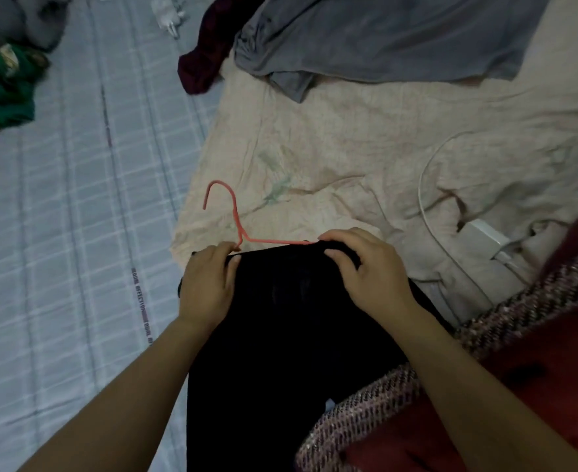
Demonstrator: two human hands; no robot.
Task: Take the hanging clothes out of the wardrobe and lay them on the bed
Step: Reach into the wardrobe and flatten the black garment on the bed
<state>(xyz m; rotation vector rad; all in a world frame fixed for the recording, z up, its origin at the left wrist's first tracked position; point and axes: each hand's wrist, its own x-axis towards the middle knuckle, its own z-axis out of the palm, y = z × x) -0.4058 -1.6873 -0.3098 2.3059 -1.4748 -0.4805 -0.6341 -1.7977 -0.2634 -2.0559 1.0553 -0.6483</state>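
The black garment [280,328] is on its coral hanger [236,216], held low over the bed [76,233] right in front of the person. Both hands have a closed grip on its top edge. The left hand [209,284] has fingers curled over the cloth where the hanger's neck meets the bar, and the right hand [369,270] pinches the cloth at the bar's far end.

The bar runs from 9 to 3 o'clock between the two grips, and the hook pokes out towards 11 o'clock, clear of both hands. The garment's length trails back towards 6 o'clock, against the person's body.

Open blanket [348,148] lies ahead at 12 o'clock, short of the grey garment [383,39]. I'd guess laying it down means carrying the bar forward that way. Neither hand is nearer, as they sit level.
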